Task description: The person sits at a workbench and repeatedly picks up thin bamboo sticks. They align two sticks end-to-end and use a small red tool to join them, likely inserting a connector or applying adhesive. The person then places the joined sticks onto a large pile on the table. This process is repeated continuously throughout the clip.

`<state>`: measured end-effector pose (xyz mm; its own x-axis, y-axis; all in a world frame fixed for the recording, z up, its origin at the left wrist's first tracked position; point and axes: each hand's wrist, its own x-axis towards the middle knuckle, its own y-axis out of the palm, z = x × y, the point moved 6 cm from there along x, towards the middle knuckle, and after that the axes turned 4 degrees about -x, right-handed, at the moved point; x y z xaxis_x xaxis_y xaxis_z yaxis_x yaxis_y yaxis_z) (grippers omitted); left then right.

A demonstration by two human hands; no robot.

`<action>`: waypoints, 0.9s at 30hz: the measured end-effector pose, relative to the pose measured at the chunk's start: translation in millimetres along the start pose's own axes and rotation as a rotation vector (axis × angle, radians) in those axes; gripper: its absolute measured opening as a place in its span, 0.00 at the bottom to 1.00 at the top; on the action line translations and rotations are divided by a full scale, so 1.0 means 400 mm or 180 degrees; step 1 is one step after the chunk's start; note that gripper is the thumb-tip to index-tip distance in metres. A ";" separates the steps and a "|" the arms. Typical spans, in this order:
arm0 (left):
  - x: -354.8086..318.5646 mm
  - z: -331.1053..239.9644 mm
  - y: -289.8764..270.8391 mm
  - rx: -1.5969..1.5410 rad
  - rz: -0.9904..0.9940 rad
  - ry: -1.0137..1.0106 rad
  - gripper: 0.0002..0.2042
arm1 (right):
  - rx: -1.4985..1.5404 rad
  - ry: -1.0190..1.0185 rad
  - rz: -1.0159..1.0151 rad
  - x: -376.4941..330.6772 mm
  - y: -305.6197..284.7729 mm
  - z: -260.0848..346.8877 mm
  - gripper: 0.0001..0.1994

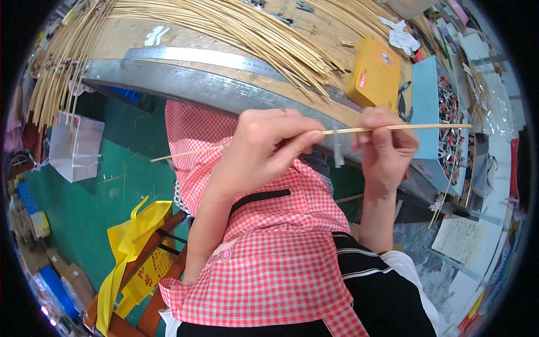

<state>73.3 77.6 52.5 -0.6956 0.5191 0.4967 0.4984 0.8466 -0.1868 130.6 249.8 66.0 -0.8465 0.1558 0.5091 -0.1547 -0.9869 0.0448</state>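
Stick point(393, 128): a thin, pale bamboo sliver, it lies nearly level across the middle of the frame, its left tip point(152, 160) poking out over the green floor point(84, 202) and its right end reaching past the blue box point(428, 106). Both hands pinch it. The left hand point(261, 151), wearing a ring, is closed around it with thumb and forefinger pressed together at centre frame. The right hand point(387, 149) is curled on it just to the right, fingers folded down. Between the two hands a small clear strip point(337, 150) hangs from the stick.

Behind the hands runs the bench point(185, 78), its metal edge bending across the upper frame, with a steel ruler point(208, 57) lying on the wood. Loose bundles of the same pale sticks point(252, 28) fan over the top of the bench and spill down at upper left. A flat yellow tin point(375, 73) sits near the bench edge just above the right hand.

The blue box at right is open and filled with small dark metal parts point(449, 112); what they are is too small to tell. A white paper bag point(76, 146) stands on the floor at left, and a yellow bag point(135, 247) hangs on a wooden chair point(157, 281) at lower left.

A red checked apron point(269, 253) fills the lower centre under the forearms.
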 end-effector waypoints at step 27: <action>-0.037 0.050 -0.375 0.1661 -0.0894 -0.0482 0.08 | 0.1106 -0.0837 -0.1665 0.060 -0.683 0.277 0.08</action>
<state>-1.4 -54.8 56.0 -0.8485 0.2462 0.4684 -0.0075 0.8795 -0.4759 209.1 518.8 161.4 -0.5462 0.6443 0.5353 -0.3001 -0.7471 0.5931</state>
